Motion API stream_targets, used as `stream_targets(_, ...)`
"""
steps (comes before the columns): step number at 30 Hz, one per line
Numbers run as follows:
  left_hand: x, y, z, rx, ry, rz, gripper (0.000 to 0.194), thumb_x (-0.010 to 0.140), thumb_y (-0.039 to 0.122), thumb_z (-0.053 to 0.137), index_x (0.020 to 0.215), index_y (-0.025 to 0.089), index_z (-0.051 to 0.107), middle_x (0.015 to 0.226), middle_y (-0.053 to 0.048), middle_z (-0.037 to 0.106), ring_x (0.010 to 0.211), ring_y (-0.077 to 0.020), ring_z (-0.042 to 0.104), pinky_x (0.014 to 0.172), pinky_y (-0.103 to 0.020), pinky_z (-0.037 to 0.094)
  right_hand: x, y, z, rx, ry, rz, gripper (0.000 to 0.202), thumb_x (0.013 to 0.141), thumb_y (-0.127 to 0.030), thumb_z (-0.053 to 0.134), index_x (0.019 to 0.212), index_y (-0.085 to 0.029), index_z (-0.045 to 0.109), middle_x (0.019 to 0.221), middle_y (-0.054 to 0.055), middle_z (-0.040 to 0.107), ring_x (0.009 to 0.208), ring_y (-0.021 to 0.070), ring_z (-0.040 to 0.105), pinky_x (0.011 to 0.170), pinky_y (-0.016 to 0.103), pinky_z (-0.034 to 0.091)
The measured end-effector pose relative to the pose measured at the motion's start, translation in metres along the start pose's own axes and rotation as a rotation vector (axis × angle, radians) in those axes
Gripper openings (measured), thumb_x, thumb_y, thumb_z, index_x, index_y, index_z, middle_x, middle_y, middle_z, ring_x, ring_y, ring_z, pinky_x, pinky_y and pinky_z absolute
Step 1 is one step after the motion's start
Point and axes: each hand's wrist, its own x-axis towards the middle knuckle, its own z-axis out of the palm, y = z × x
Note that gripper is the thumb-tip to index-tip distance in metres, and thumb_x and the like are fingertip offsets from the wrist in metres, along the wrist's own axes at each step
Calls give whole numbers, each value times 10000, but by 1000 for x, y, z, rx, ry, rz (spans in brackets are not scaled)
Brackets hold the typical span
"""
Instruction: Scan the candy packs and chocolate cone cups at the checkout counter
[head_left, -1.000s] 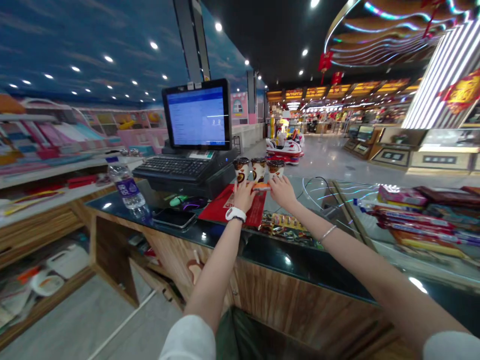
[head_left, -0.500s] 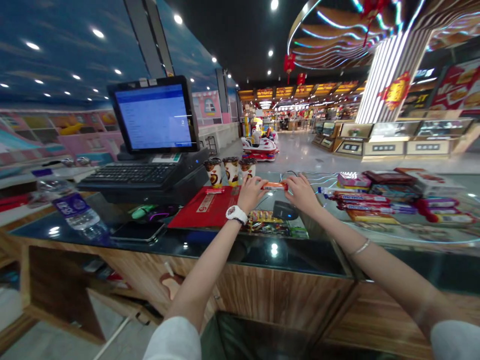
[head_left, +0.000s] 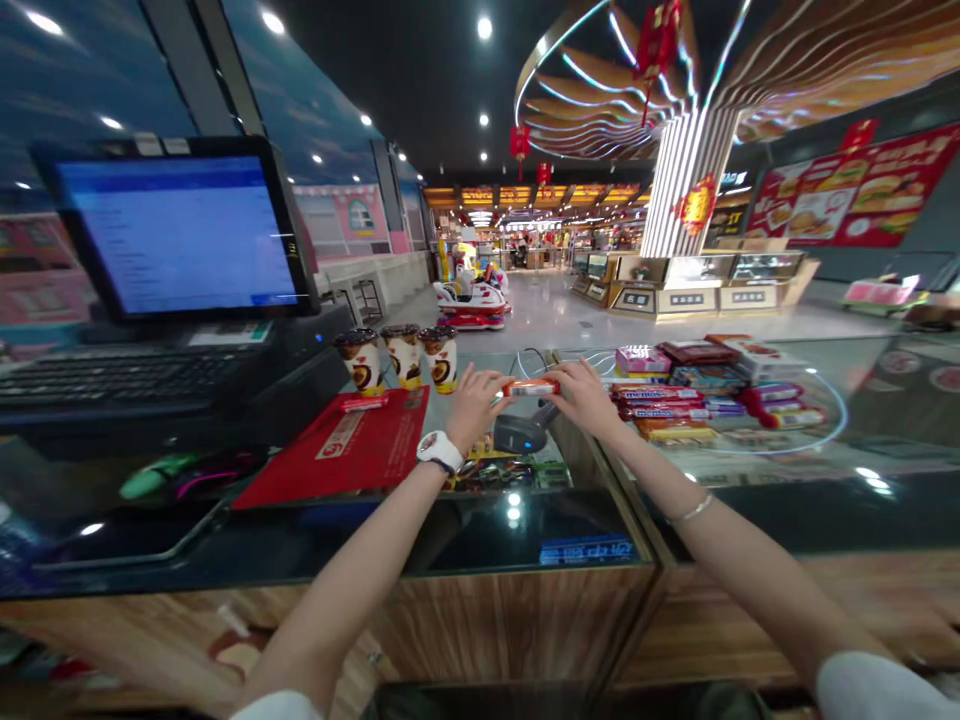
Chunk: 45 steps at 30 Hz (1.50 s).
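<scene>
An orange candy roll [head_left: 531,388] is stretched level between my two hands, above the counter. My left hand [head_left: 477,400], with a white watch at the wrist, pinches its left end. The fingers of my right hand [head_left: 582,396] close on the right end. Just below the roll lies a black barcode scanner [head_left: 519,434]. To the left, a red bag [head_left: 337,445] lies flat with a small red stick-shaped pack [head_left: 364,403] on it. Several Mentos rolls [head_left: 660,402] lie in a pile to the right of my right hand.
Three printed cups [head_left: 403,358] with dark lids stand behind the red bag. A monitor [head_left: 187,235] and keyboard [head_left: 127,375] take up the left side, with a green-and-black mouse [head_left: 169,475] in front. Boxed sweets [head_left: 705,365] are stacked at the right on the glass counter.
My view has turned to the right, so the monitor and cups sit further left. Both hands still hold the candy roll, whose printed side now shows more.
</scene>
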Motion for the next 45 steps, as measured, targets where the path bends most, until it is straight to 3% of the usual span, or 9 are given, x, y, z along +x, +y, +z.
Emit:
stream_targets(8,-5,1,-4,-25,11,-24,273,906,292,622,1175,241,618,1141,-45,685,1107,-197,623,1188,-468,311,-1,-5,3,4,-33,-3,292,922,-293,556,1204,-246,615,1160,83,653,1155,264,592,1171,573,271)
stream_targets(12,-6,-5,-4,5,43,-84,267,927,320,585,1184,258,621,1162,-47,688,1121,-212,618,1190,-489,288,2,1,2,146,12,58,478,909,-274,537,1381,-228,476,1253,120,612,1200,270,568,1102,523,388)
stream_targets(15,-8,-15,-5,31,74,-155,255,922,317,589,1168,266,634,1159,-49,697,1114,-223,621,1186,-492,285,3,10,1,256,12,92,579,839,-154,509,1411,-192,429,1287,137,591,1207,254,565,1051,465,449)
stream_targets(20,-11,-29,-5,40,84,-222,251,909,323,602,1153,279,641,1139,-44,709,1103,-230,626,1176,-485,299,-4,18,11,313,-277,-34,650,668,13,463,1277,-185,573,1289,116,621,1244,233,566,1078,449,438)
stream_targets(23,-11,-32,-3,43,85,-228,257,906,322,607,1157,278,638,1134,-41,709,1103,-227,625,1183,-475,286,-9,12,21,354,-442,-99,726,630,39,505,1319,-180,564,1329,128,618,1252,242,572,1065,447,452)
stream_targets(26,-12,-31,-1,52,68,-231,257,908,322,607,1158,272,635,1146,-41,706,1105,-223,621,1178,-462,291,-11,5,27,385,-514,-146,693,644,37,554,1305,-170,586,1280,132,655,1206,253,604,1039,452,468)
stream_targets(30,-12,-30,-2,63,55,-222,256,906,319,613,1155,262,632,1138,-41,706,1092,-222,622,1171,-458,298,-8,1,26,373,-497,-182,573,708,1,584,1259,-148,622,1212,139,679,1159,251,623,1028,448,474)
stream_targets(37,-14,-35,1,64,67,-231,261,903,323,615,1156,264,635,1117,-49,707,1081,-228,630,1168,-470,307,-9,0,23,375,-488,-210,604,703,16,545,1276,-166,602,1233,127,658,1169,237,611,1029,429,470)
stream_targets(45,-15,-45,1,80,76,-304,243,892,294,621,1133,266,634,1123,-50,708,1079,-243,635,1157,-472,311,-4,1,11,467,-238,-45,390,864,-236,557,1247,-162,553,1234,137,627,1153,256,597,1008,431,471)
